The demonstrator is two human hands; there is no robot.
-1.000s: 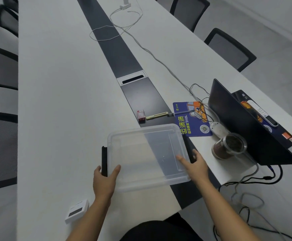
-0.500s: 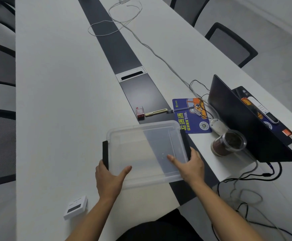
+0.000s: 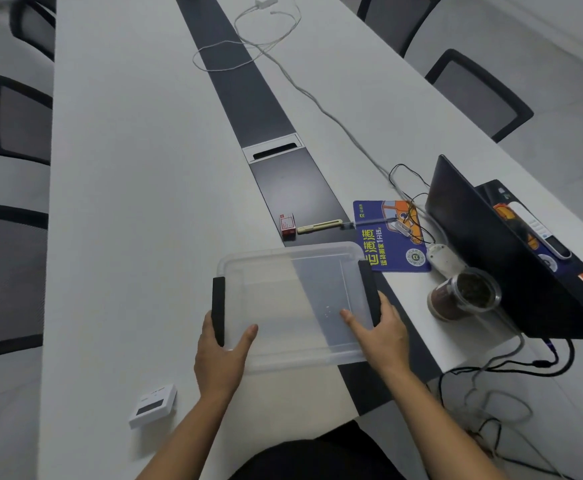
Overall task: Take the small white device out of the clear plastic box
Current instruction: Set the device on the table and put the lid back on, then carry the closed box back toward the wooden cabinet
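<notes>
The clear plastic box point(image 3: 293, 292) lies on the table in front of me, with a black clip on each short side. Nothing shows inside it. My left hand point(image 3: 219, 355) grips its near left corner, thumb over the rim and fingers around the left clip. My right hand point(image 3: 380, 332) holds the near right corner, thumb on the box and fingers at the right clip. The small white device point(image 3: 153, 406), with a dark screen, lies on the table outside the box, near the front edge to the left of my left arm.
To the right are a blue mouse pad point(image 3: 392, 237), a white mouse point(image 3: 444, 258), a clear cup of dark stuff point(image 3: 463, 297) and an open laptop point(image 3: 498, 251). A red small box point(image 3: 287, 224) and a pen-like tool point(image 3: 319, 226) lie beyond the plastic box. Cables trail off the right edge.
The box has come down flatter onto the table and slightly toward me. Both hands have shifted along its near corners onto the side clips. The white device has stayed put.
</notes>
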